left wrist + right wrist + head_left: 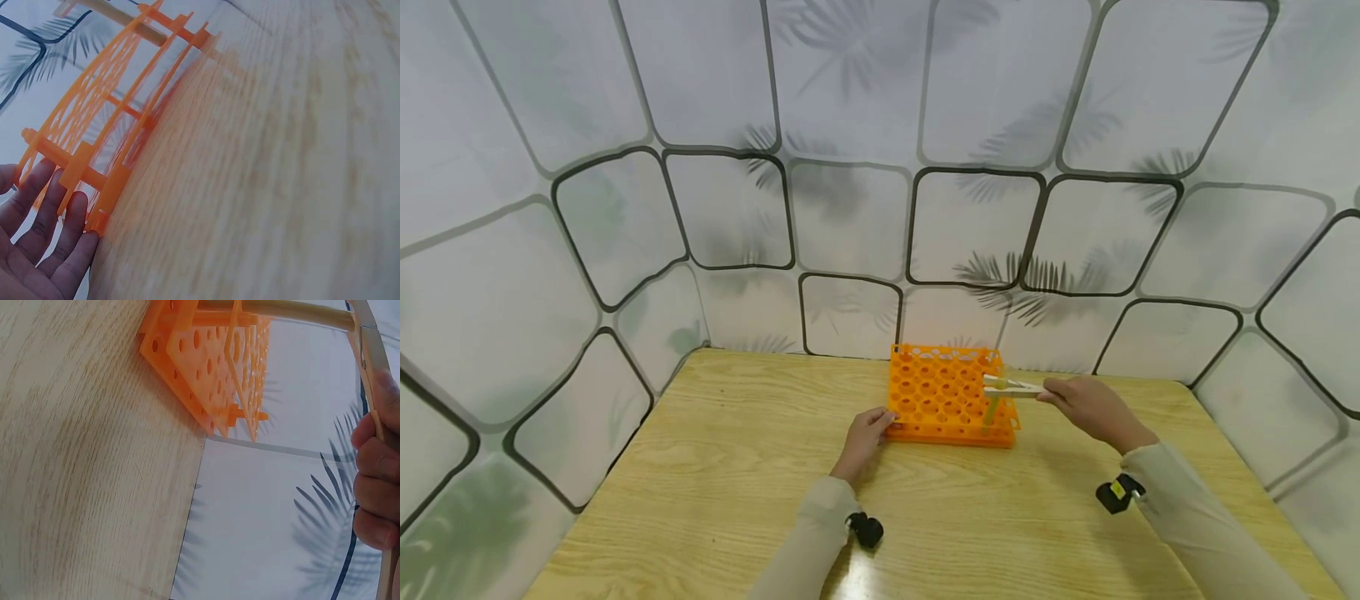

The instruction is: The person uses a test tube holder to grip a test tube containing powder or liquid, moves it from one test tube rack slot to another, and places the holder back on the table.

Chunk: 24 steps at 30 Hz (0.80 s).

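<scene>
An orange test tube rack (951,396) with tiers of round holes stands on the wooden table. At its front left corner my left hand (865,437) holds the rack's end; in the left wrist view the fingers (72,215) lie along that end. My right hand (1093,408) grips a pale wooden test tube clamp (1018,390) by its handle. The clamp's far end is around the upper part of a test tube (992,410) with yellowish contents. That tube (294,312) passes through the rack's top plate near the right end, slightly tilted in the head view.
The rack is near the back edge of the table (760,475). Behind it hangs a light curtain (850,217) with dark outlined shapes and leaf shadows. A small black camera (867,531) is on the left wrist and another (1118,493) on the right.
</scene>
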Available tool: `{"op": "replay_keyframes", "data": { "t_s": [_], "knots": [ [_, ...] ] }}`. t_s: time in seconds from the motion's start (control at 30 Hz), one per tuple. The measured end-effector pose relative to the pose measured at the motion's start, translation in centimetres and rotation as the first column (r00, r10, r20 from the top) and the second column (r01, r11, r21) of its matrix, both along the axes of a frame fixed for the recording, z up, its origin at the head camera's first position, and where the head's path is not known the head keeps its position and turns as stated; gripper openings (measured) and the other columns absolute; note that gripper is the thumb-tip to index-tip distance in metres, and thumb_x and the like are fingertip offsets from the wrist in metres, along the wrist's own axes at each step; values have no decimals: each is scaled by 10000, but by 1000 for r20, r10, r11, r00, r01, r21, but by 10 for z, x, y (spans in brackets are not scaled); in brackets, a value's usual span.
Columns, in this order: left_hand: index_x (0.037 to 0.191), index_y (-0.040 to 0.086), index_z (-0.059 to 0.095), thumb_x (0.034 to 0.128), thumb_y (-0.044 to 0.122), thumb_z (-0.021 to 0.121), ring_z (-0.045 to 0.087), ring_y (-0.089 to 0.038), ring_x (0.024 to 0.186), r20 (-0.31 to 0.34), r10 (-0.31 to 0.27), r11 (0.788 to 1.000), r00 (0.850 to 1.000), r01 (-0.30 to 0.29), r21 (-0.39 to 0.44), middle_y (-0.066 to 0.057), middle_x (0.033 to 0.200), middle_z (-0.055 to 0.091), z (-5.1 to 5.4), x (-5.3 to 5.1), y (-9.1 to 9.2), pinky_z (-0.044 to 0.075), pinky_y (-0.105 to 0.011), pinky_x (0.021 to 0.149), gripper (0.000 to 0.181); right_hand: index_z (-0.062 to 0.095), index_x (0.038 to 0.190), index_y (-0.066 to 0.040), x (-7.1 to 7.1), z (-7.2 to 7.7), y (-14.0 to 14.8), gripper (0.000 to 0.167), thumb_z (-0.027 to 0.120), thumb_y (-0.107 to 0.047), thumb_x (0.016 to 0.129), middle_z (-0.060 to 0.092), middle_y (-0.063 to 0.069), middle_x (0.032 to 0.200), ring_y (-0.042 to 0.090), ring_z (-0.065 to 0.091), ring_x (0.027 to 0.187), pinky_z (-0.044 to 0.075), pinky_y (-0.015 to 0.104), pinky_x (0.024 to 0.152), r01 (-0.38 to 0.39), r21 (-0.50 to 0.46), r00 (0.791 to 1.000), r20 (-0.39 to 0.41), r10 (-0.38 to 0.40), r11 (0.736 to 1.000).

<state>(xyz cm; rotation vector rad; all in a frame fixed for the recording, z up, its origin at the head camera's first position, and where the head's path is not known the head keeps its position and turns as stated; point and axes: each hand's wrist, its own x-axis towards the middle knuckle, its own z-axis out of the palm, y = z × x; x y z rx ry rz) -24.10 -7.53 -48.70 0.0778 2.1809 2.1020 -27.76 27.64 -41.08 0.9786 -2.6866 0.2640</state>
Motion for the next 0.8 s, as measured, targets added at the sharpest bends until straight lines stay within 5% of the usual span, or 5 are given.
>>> {"op": "replay_keyframes", "data": {
  "t_s": [0.07, 0.33, 0.53, 0.8],
  "knots": [
    [1033, -153, 583, 985, 108, 454, 565, -222, 888, 1, -6, 1000, 1000, 6, 0, -339, 1087, 569, 1, 0, 0, 488, -374, 783, 295, 393, 693, -174, 0, 1, 0, 295, 579, -216, 918, 190, -108, 579, 3, 155, 502, 243, 199, 520, 4, 4, 1000, -3, -3, 1000],
    [998, -106, 602, 983, 176, 482, 512, -124, 819, 14, 24, 1000, 1000, -24, 8, -212, 958, 603, -25, -14, 1, 465, -268, 713, 306, 387, 700, -172, 3, 8, -1, 295, 546, -233, 941, 211, -94, 584, 11, 177, 504, 256, 212, 532, 25, 7, 999, 40, -25, 1000],
    [1013, -86, 616, 983, 187, 483, 490, -110, 810, 11, 44, 999, 999, -44, -17, -149, 968, 620, -26, -15, 2, 464, -256, 717, 306, 392, 696, -174, 3, 12, -1, 293, 539, -222, 945, 218, -95, 585, 7, 184, 507, 269, 217, 545, 23, 4, 999, 48, -24, 1000],
    [1007, -130, 598, 984, 137, 469, 496, -152, 818, 17, 33, 999, 999, -33, -5, -270, 1008, 590, -24, -15, 2, 461, -299, 725, 297, 420, 713, -162, 3, 17, -1, 271, 541, -235, 945, 235, -96, 585, 15, 224, 510, 280, 227, 551, 32, -3, 998, 59, -32, 999]
  ]
}}
